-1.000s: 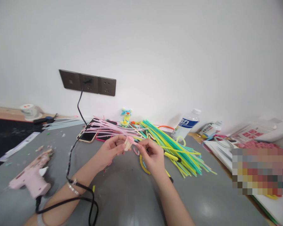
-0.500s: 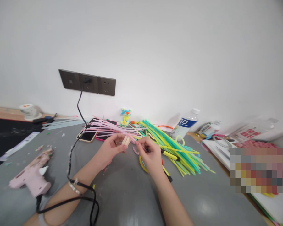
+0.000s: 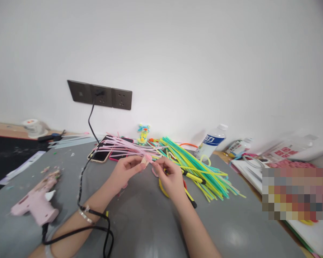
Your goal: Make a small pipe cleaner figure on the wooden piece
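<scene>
Above the grey table [image 3: 150, 222], my left hand [image 3: 125, 172] pinches a small cream-coloured piece [image 3: 144, 161] with a pink pipe cleaner [image 3: 149, 158] wound around its top. My right hand [image 3: 171, 175] is closed on the free end of that pink pipe cleaner, just right of the piece. The two hands nearly touch. Behind them lie a fan of pink pipe cleaners [image 3: 118, 145] and a spread of green and yellow ones [image 3: 199, 165].
A pink glue gun [image 3: 34, 204] lies at the left, its black cord [image 3: 82, 179] running under my left forearm up to a wall socket [image 3: 101, 95]. A phone [image 3: 102, 154], a water bottle [image 3: 211, 143], a small figure [image 3: 144, 132] and papers [image 3: 258, 172] crowd the back and right.
The pink pipe cleaner now sits wound on top of the cream piece again, after being pulled out to the side. Both hands have stayed in nearly the same place.
</scene>
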### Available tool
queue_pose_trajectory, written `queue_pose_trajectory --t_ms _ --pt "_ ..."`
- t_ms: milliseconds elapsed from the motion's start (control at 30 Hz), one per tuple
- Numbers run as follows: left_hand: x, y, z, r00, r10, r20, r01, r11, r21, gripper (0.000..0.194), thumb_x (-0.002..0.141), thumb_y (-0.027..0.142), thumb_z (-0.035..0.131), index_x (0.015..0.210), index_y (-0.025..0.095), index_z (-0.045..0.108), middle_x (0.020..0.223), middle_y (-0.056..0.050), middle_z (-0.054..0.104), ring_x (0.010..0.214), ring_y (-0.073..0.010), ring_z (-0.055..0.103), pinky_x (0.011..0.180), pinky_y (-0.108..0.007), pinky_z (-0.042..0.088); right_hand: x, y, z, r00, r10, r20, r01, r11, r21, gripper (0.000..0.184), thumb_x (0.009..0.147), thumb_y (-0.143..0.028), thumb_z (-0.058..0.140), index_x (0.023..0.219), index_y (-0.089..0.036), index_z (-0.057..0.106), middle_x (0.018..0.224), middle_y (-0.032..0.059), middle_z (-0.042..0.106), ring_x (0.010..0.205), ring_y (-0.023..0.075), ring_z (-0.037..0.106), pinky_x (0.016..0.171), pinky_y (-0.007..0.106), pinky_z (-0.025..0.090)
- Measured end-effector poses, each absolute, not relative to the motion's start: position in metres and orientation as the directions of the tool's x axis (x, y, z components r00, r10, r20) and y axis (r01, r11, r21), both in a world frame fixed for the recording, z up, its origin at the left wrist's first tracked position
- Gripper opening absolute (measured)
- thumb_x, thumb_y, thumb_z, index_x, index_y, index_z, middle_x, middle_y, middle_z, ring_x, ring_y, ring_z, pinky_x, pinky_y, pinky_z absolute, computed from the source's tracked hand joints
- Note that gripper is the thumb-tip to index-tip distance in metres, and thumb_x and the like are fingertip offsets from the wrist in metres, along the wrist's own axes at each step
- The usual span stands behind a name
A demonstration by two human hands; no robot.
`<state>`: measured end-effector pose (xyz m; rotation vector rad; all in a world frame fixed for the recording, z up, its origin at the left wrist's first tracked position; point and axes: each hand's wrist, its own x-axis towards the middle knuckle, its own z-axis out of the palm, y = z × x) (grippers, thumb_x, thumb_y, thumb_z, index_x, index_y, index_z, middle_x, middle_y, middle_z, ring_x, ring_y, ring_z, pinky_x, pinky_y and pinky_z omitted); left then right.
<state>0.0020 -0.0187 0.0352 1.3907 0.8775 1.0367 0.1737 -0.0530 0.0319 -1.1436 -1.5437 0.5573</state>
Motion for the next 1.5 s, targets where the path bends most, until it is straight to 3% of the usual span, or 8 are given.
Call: queue_pose_trajectory --t_ms 300,567,867,967,1100,1267,1367,1500 --pt "0.0 -0.017 0.029 0.425 0.901 0.089 -0.143 -0.03 0.989 0.025 0.077 0.039 0.074 0.089 0.018 0.079 0.072 -0.004 0.066 0.067 -0.0148 0.052 0.061 -0.024 0.043 0.175 -0.051 0.03 0.045 0.898 0.438 0.303 0.406 -0.862 0.024 0.087 -0.035 0.059 0.069 -0.019 0.058 0.06 -0.0019 0.05 0.053 0.0118 0.04 0.051 0.025 0.033" --pt "0.001 -0.018 0.031 0.524 0.851 0.009 -0.375 0.221 0.9 0.026 0.071 0.039 0.081 0.084 0.017 0.078 0.076 -0.004 0.061 0.067 -0.0112 0.049 0.066 -0.026 0.047 0.179 -0.049 0.034 0.005 0.922 0.386 0.21 0.377 -0.902 0.024 0.083 -0.038 0.065 0.071 -0.018 0.061 0.06 -0.0016 0.053 0.053 0.0114 0.042 0.05 0.024 0.034" --pt "-0.003 -0.018 0.031 0.609 0.793 0.028 -0.325 0.217 0.92 0.025 0.075 0.039 0.078 0.082 0.015 0.078 0.076 -0.004 0.061 0.071 -0.0124 0.052 0.071 -0.027 0.049 0.19 -0.049 0.038 -0.039 0.929 0.369 0.194 0.369 -0.909 0.023 0.081 -0.04 0.069 0.075 -0.018 0.066 0.066 0.0017 0.061 0.056 0.0129 0.051 0.052 0.025 0.042" --pt "-0.007 -0.018 0.033 0.616 0.788 0.013 -0.198 0.14 0.97 0.031 0.078 0.043 0.073 0.09 0.015 0.079 0.074 -0.005 0.062 0.069 -0.0138 0.054 0.064 -0.024 0.047 0.197 -0.048 0.038 -0.021 0.927 0.374 0.244 0.367 -0.898 0.025 0.079 -0.041 0.07 0.072 -0.018 0.065 0.063 0.0014 0.061 0.055 0.013 0.052 0.051 0.024 0.042" --pt "-0.011 -0.019 0.041 0.655 0.755 0.014 0.054 -0.065 0.996 0.031 0.086 0.041 0.063 0.103 0.019 0.077 0.074 -0.004 0.062 0.065 -0.0137 0.05 0.047 -0.018 0.034 0.206 -0.047 0.038 -0.043 0.938 0.343 0.284 0.34 -0.897 0.027 0.078 -0.043 0.071 0.071 -0.018 0.065 0.064 0.0011 0.063 0.057 0.0137 0.056 0.053 0.024 0.044" --pt "-0.01 -0.016 0.037 0.7 0.686 0.197 0.144 -0.406 0.902 0.031 0.093 0.037 0.054 0.108 0.022 0.076 0.076 -0.003 0.06 0.073 -0.0157 0.051 0.068 -0.023 0.042 0.214 -0.044 0.031 -0.074 0.947 0.313 0.4 0.316 -0.86 0.026 0.08 -0.041 0.071 0.074 -0.016 0.068 0.067 0.0019 0.063 0.058 0.0137 0.053 0.053 0.024 0.042" --pt "-0.01 -0.014 0.028 0.718 0.658 0.227 0.239 -0.539 0.808 0.03 0.095 0.033 0.051 0.109 0.025 0.075 0.088 -0.005 0.065 0.085 -0.0179 0.055 0.083 -0.028 0.042 0.216 -0.041 0.026 -0.125 0.94 0.319 0.495 0.337 -0.801 0.019 0.083 -0.035 0.069 0.076 -0.017 0.069 0.069 0.0024 0.064 0.059 0.0137 0.051 0.054 0.025 0.039" --pt "-0.011 -0.012 0.02 0.741 0.622 0.254 0.295 -0.642 0.708 0.029 0.096 0.03 0.049 0.109 0.027 0.075 0.095 -0.006 0.064 0.09 -0.018 0.056 0.083 -0.027 0.041 0.216 -0.041 0.026 -0.171 0.931 0.321 0.58 0.359 -0.732 0.014 0.083 -0.028 0.069 0.074 -0.018 0.067 0.068 0.0006 0.062 0.057 0.0127 0.046 0.053 0.025 0.035"
